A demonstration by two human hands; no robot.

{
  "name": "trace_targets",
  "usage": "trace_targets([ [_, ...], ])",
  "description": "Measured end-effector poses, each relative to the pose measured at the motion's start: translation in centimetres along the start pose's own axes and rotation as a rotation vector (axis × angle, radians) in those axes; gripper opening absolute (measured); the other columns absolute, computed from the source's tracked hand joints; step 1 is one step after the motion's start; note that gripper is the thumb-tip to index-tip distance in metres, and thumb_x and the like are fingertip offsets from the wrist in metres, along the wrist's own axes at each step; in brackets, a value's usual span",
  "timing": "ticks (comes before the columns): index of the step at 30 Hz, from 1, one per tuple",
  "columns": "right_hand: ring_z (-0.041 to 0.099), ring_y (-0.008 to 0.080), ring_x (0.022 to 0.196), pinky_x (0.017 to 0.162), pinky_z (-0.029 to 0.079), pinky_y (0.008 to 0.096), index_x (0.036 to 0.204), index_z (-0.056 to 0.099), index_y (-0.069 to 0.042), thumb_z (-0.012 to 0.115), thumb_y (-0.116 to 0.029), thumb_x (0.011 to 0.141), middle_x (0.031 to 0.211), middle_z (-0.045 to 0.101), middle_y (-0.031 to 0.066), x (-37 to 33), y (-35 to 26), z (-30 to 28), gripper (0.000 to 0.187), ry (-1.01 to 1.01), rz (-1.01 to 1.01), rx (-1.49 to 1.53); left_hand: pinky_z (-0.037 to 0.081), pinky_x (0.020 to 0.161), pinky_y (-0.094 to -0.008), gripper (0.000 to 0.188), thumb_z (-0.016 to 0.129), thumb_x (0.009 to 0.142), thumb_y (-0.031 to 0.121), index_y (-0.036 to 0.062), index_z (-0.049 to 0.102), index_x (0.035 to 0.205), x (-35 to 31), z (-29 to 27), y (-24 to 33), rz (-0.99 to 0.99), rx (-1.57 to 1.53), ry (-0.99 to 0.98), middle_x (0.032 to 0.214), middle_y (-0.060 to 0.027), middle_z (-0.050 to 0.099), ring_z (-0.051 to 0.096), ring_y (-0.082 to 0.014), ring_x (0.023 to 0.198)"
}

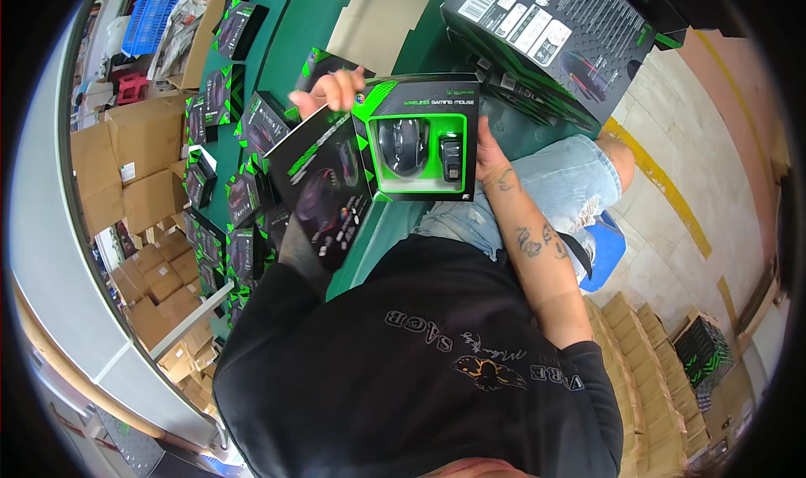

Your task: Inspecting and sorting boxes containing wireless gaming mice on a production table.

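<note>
In front of my chest I hold a black and green mouse box [424, 100] upright, with its front cover flap [323, 188] swung out to the left. A black computer mouse [403, 148] and a small black USB piece [451, 156] show in its green-framed window. My left hand [332, 92] is closed over the flap's top edge near the hinge, with the forearm partly hidden behind the flap. At the box's right side, my right hand [489, 149] grips the edge; most of its fingers are hidden behind the box.
Several similar boxes [243, 197] crowd the green table [382, 247] at left. A large printed black carton [546, 37] stands at upper right beside a flat cardboard piece [378, 20]. Brown cartons [151, 142] are piled far left, and stacked cardboard [646, 369] lies lower right.
</note>
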State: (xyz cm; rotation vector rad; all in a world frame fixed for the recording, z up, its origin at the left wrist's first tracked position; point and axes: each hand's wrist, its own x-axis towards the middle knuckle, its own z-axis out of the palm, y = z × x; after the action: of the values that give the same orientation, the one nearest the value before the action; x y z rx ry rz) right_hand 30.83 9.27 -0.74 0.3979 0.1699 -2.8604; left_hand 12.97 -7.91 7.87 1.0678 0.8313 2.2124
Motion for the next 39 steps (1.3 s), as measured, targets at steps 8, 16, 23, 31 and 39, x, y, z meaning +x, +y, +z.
trace_targets([
  [8,0.060,0.0199,0.092,0.080,0.050,0.0345,0.113,0.051,0.001,0.051,-0.047,0.084,0.106,0.059,0.0128,-0.2,0.4,0.7,0.056,0.084,0.014,-0.090,0.041,0.089,-0.0314,0.041,0.060,0.082,0.039,0.0008,0.061,0.096,0.3,2.3,1.2,-0.625,0.790,0.422,0.114,-0.0100,0.054,0.053,-0.0208,0.104],
  [16,0.059,0.0196,0.092,0.080,0.050,0.0334,0.116,0.049,-0.001,0.047,-0.050,0.086,0.106,0.059,0.0119,0.1,-0.1,2.3,0.058,0.254,0.030,-0.127,0.047,0.076,-0.0327,0.028,0.057,0.084,0.026,-0.0005,0.067,0.080,1.0,4.9,1.0,-0.220,1.307,0.283,0.085,-0.0127,0.064,0.060,-0.0235,0.084],
  [23,0.056,0.0194,0.099,0.084,0.047,0.0347,0.120,0.047,-0.003,0.049,-0.057,0.080,0.112,0.056,0.0104,-0.6,-0.5,1.9,0.067,0.095,-0.011,-0.036,0.033,0.082,-0.0349,0.081,-0.003,0.083,0.065,0.0108,0.050,0.056,3.6,0.5,2.3,-0.022,-0.025,-0.190,0.059,-0.0014,0.051,0.043,-0.0165,0.062],
  [31,0.055,0.0207,0.102,0.087,0.047,0.0358,0.122,0.045,-0.002,0.058,-0.057,0.073,0.115,0.055,0.0108,-0.7,-0.2,0.1,0.074,-0.075,-0.089,-0.004,0.028,0.086,-0.0336,0.084,-0.007,0.080,0.069,0.0126,0.053,0.062,4.6,0.7,2.4,-0.060,-0.019,-0.348,0.065,0.0014,0.055,0.044,-0.0151,0.069],
  [39,0.059,0.0211,0.095,0.082,0.050,0.0360,0.115,0.051,-0.001,0.066,-0.053,0.068,0.109,0.059,0.0110,-0.8,0.1,-0.6,0.072,-0.164,-0.042,-0.031,0.027,0.088,-0.0341,0.082,-0.003,0.081,0.068,0.0129,0.054,0.062,4.0,-0.4,1.5,-0.055,-0.122,-0.327,0.065,0.0019,0.054,0.044,-0.0146,0.070],
])
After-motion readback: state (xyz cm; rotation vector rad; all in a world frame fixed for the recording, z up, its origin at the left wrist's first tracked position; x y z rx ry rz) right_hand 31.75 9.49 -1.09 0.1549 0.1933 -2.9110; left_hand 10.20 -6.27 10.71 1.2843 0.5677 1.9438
